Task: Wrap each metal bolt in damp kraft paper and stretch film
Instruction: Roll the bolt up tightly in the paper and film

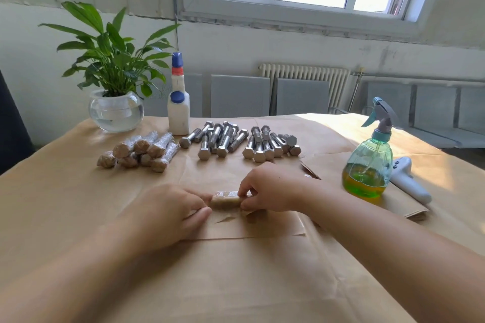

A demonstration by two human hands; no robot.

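The bolt [226,201], already rolled in kraft paper and partly covered in film [226,194], is lying at the middle of the table [65,191], with its long axis running left to right, parallel to the near edge. It is sitting between the two hands, so neither is nearer. The left hand [168,211] is pinching the left end, and the right hand [265,191] is pinching the right end, fingers curled over the top. Judged from this, the next roll is turning about that left-right axis, toward or away from the near edge.

Counts:
- Wrapped bolts [141,151]: a pile toward the far left corner, about nine; overlap is preventing an exact count.
- Bare bolts [241,143]: two groups near the far edge, roughly twenty; exact number cannot be told.
- Spray bottle [367,165]: one, near the right edge.
- White bottle [178,110]: one, at the far edge.
- Plant [115,81]: one, at the far left corner.
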